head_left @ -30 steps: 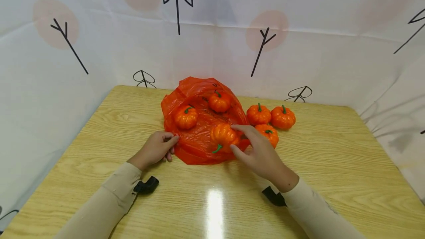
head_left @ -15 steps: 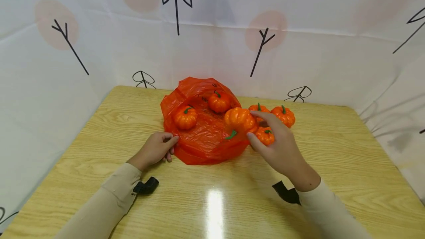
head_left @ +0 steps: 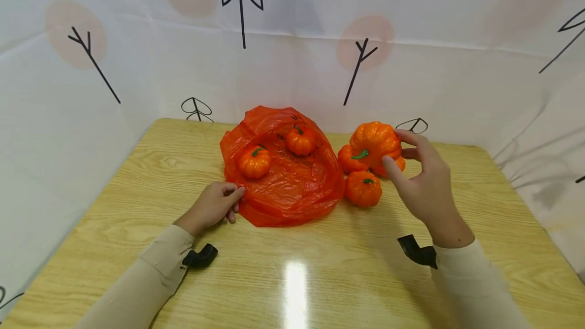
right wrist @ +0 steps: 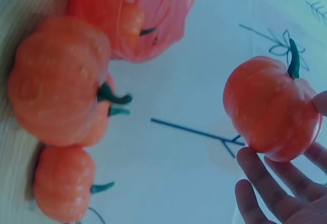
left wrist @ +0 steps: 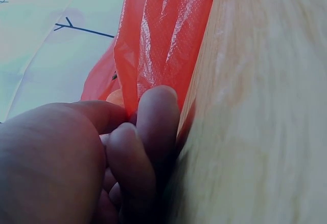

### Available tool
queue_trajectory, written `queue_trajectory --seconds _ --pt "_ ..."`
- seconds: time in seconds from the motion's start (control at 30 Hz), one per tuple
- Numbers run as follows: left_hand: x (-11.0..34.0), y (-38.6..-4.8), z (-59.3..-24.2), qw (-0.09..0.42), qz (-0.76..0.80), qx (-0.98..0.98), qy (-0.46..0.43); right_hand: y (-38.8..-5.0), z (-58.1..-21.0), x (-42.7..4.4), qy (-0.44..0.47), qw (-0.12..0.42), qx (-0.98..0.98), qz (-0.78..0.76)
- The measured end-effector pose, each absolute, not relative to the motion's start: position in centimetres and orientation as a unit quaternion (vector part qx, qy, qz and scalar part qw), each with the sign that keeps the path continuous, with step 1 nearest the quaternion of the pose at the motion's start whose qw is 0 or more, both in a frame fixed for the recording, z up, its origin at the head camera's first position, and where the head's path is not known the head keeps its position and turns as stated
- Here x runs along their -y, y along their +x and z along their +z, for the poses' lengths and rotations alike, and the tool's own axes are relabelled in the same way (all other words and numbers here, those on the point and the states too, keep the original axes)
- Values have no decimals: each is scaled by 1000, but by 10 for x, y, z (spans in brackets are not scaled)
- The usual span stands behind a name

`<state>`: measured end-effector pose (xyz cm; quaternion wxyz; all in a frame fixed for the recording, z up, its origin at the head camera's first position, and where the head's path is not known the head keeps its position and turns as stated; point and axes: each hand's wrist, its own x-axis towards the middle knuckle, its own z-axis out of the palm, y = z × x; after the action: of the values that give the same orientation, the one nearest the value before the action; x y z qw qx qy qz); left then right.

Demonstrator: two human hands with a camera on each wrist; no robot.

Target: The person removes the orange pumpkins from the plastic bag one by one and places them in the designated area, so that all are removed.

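Note:
My left hand (head_left: pixel 214 206) pinches the near-left rim of a red plastic bag (head_left: pixel 288 187); in the left wrist view the thumb and fingers (left wrist: pixel 158 114) meet on the film. Two small orange pumpkins, one at the left (head_left: pixel 254 162) and one at the back (head_left: pixel 300 140), lie in the bag. Raised above the table, a pumpkin (head_left: pixel 376 142) is gripped by my right hand (head_left: pixel 425 187), its green stem toward the left. Below and behind it stand three more pumpkins, the front one (head_left: pixel 363 189) beside the bag; the held one partly hides the other two.
The wooden table (head_left: pixel 292 263) reaches back to a white cloth (head_left: pixel 292 75) with printed plant shapes. Black wrist pieces sit at both cuffs, the left one (head_left: pixel 201 256) close above the tabletop.
My right hand has lifted the pumpkin out from over the bag and carried it right and back, above the other pumpkins. My left hand has stayed at the bag's rim.

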<state>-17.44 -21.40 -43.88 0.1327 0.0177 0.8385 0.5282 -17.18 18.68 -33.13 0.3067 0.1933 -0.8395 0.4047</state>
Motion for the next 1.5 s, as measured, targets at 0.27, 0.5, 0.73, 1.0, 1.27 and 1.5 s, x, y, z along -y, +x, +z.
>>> queue_trajectory --seconds 0.27,0.5,0.73,1.0,1.27,1.5 --pt "213 -174 -440 133 525 -841 16 -182 -340 -214 131 283 859 405" --pt "214 -174 -439 130 526 -840 16 -192 -348 -237 55 258 873 411" --pt "213 -174 -440 128 528 -839 21 -203 -354 -264 -75 209 882 416" --pt "214 -175 -440 136 530 -837 10 -215 -371 -296 -149 169 878 422" --pt "214 -175 -440 129 527 -840 12 -222 -384 -318 -157 74 894 412" --pt "214 -175 -439 129 524 -842 14 -224 -392 -328 -141 -4 904 404"
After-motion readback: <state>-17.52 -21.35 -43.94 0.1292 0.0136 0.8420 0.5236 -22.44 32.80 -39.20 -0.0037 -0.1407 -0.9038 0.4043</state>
